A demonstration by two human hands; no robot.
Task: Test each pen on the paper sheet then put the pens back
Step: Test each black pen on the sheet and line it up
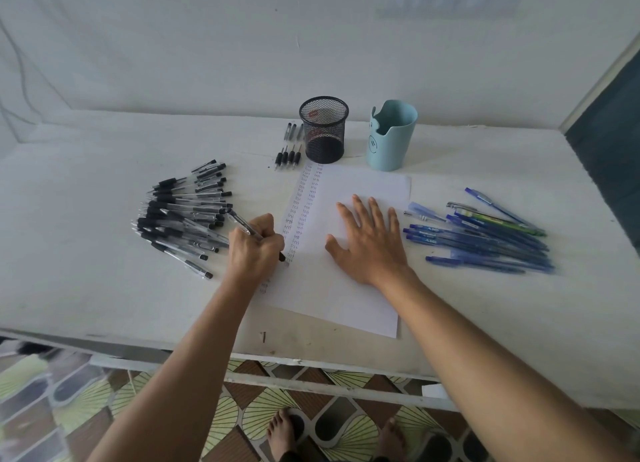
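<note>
The left hand (256,250) pinches a black pen (246,226), marking the left edge of the paper sheet (346,295); the right hand (370,240), fingers spread, presses it flat. The next move is likely to set this pen back.

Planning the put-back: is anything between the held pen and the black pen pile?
Nothing visible. The left hand holds the pen at the paper sheet's left edge; the black pen pile lies directly beside it.

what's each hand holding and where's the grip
The left hand holds a black pen, grip low on the barrel near the tip. The right hand holds nothing; it lies flat on the paper sheet.
</note>
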